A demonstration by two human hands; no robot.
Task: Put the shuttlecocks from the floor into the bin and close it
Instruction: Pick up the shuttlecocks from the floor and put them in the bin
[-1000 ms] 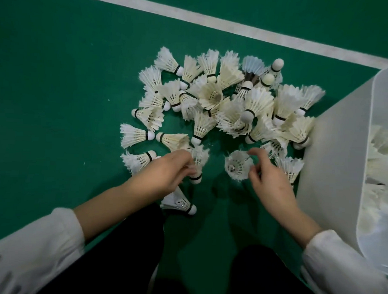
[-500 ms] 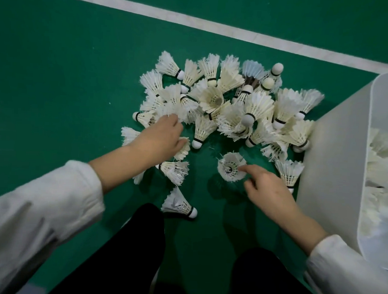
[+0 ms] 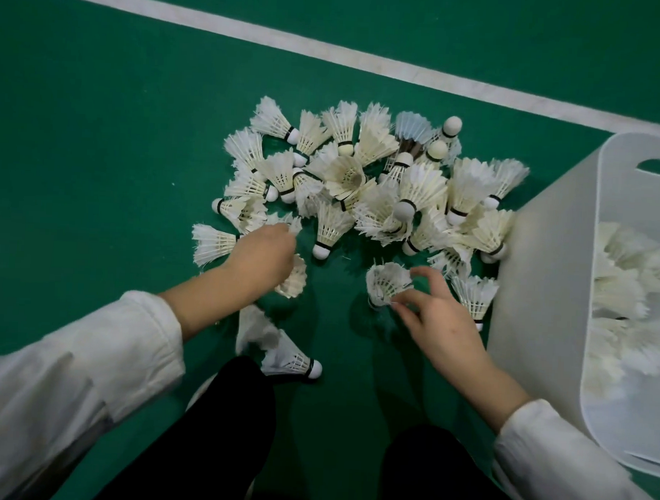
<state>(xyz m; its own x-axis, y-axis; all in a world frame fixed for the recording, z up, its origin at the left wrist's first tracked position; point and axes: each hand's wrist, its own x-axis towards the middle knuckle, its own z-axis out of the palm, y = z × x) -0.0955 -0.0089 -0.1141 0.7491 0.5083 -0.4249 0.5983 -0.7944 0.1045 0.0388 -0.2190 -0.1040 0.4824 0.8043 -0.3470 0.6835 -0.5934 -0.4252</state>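
A pile of white feather shuttlecocks (image 3: pixel 376 184) lies on the green floor. My left hand (image 3: pixel 262 256) sits at the pile's left edge, fingers curled round shuttlecocks, with feathers sticking out above and below it. My right hand (image 3: pixel 437 318) pinches the feathers of one loose shuttlecock (image 3: pixel 385 282) in front of the pile. The white plastic bin (image 3: pixel 542 289) stands open at the right, holding several shuttlecocks (image 3: pixel 622 285). No lid is visible.
A white court line (image 3: pixel 329 55) crosses the floor behind the pile. One shuttlecock (image 3: pixel 289 357) lies alone near my dark-clothed knees (image 3: pixel 229 434). Another shuttlecock (image 3: pixel 474 294) stands against the bin's wall.
My left hand moved up to the pile's left edge and gathered shuttlecocks there. My right hand closed its fingers on the loose shuttlecock in front of the pile.
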